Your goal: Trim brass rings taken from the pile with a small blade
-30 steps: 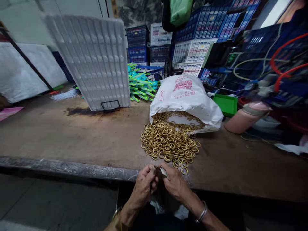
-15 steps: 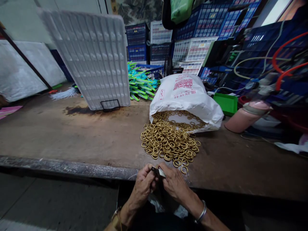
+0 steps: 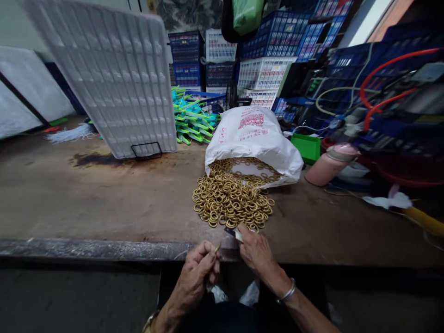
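Note:
My left hand (image 3: 202,268) pinches a single gold-coloured ring (image 3: 218,248) between thumb and fingertips, just off the table's front edge. My right hand (image 3: 257,252) is closed on a small knife (image 3: 229,231) with a dark flat blade and a white grip, partly hidden by the fingers. Its blade points left, over the near side of a heap of gold-coloured rings (image 3: 232,201). The heap spills from the mouth of a white sack (image 3: 251,138) with red print, lying on its side. More rings lie inside the sack.
A ribbed, translucent plastic panel (image 3: 118,88) stands upright on the wooden table (image 3: 104,199). Behind it are green and blue plastic pieces (image 3: 192,118) and stacked crates (image 3: 267,71). To the right are a green tray (image 3: 305,147), a pink bottle (image 3: 331,165) and orange hoses (image 3: 369,88).
My hands have come apart. The right has carried the knife forward to the rings; the left has stayed low, its ring now visible. The view has turned slightly right.

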Tool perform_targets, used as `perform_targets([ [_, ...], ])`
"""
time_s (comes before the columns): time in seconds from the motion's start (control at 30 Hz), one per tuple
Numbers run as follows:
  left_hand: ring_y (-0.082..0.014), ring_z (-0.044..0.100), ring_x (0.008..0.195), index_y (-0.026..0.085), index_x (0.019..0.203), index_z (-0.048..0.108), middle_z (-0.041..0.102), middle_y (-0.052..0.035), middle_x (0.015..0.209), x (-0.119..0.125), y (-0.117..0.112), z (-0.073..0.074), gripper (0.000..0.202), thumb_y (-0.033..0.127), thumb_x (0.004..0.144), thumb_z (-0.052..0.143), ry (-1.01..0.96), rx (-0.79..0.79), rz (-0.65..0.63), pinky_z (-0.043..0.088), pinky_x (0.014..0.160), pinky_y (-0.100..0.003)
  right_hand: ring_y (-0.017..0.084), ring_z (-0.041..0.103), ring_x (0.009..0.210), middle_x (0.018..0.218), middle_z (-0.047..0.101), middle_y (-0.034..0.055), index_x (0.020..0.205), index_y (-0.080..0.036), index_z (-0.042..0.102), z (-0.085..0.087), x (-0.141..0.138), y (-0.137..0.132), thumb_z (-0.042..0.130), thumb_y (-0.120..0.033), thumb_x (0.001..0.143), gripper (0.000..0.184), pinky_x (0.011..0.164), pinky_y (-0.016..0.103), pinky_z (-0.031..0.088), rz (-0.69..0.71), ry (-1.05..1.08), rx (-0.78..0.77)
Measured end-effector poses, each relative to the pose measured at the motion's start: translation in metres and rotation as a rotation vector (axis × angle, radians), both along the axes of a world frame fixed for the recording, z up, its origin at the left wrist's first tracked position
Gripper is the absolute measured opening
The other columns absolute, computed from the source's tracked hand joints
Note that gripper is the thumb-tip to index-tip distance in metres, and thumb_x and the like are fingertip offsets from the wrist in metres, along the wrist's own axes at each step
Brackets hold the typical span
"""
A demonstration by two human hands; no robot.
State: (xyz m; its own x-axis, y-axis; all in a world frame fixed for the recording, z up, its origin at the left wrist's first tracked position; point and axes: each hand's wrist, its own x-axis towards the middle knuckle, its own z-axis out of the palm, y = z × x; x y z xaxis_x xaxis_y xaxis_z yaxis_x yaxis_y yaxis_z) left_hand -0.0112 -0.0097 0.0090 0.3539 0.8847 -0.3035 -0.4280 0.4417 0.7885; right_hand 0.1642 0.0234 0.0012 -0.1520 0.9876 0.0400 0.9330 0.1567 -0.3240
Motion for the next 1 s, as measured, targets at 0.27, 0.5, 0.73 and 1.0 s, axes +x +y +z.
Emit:
perform_targets([
  [0.27, -0.0047, 0.041, 0.045, 0.013, 0.070, 0.052, 0.055, -0.0022, 0.068, 0.009, 0.010, 0.002, 0.028, 0.040, 0.070, 0.060, -0.068, -0.081, 0.057, 0.027, 0.034, -0.015, 0.017, 0.058, 0.063, 0.071, 0.063, 0.0027, 0.085, -0.021, 0.049, -0.004, 0.046, -0.014, 0.041, -0.030, 0.081, 0.012, 0.052, 0.023, 0.027, -0.297, -0.009, -0.075],
  [0.5, -0.0075, 0.049, 0.052, 0.016, 0.087, 0.053, 0.056, -0.0006, 0.070, 0.011, 0.009, -0.004, 0.023, 0.027, 0.069, 0.062, -0.192, -0.225, 0.016, 0.030, 0.041, -0.016, 0.018, 0.060, 0.065, 0.075, 0.064, 0.0035, 0.090, -0.021, 0.047, -0.006, 0.034, -0.012, 0.042, -0.026, 0.081, 0.012, 0.051, 0.024, 0.025, -0.289, -0.044, -0.079],
  [0.73, -0.0082, 0.049, 0.054, 0.011, 0.068, 0.054, 0.054, -0.0022, 0.064, 0.020, 0.010, -0.013, 0.022, 0.033, 0.070, 0.062, -0.146, -0.183, 0.012, 0.034, 0.041, -0.017, 0.014, 0.054, 0.056, 0.064, 0.056, -0.0009, 0.081, -0.021, 0.044, -0.011, 0.032, -0.004, 0.039, -0.021, 0.077, 0.007, 0.050, 0.022, 0.028, -0.229, 0.191, -0.076],
  [1.0, -0.0039, 0.031, 0.033, 0.017, 0.085, 0.049, 0.045, 0.0079, 0.047, 0.035, 0.014, -0.010, 0.040, 0.049, 0.064, 0.062, 0.166, -0.012, 0.095, 0.023, 0.031, -0.015, 0.010, 0.047, 0.054, 0.060, 0.047, -0.0044, 0.074, -0.019, 0.044, 0.001, -0.007, -0.002, 0.040, -0.037, 0.079, 0.018, 0.052, 0.020, 0.038, -0.068, 0.810, -0.170],
])
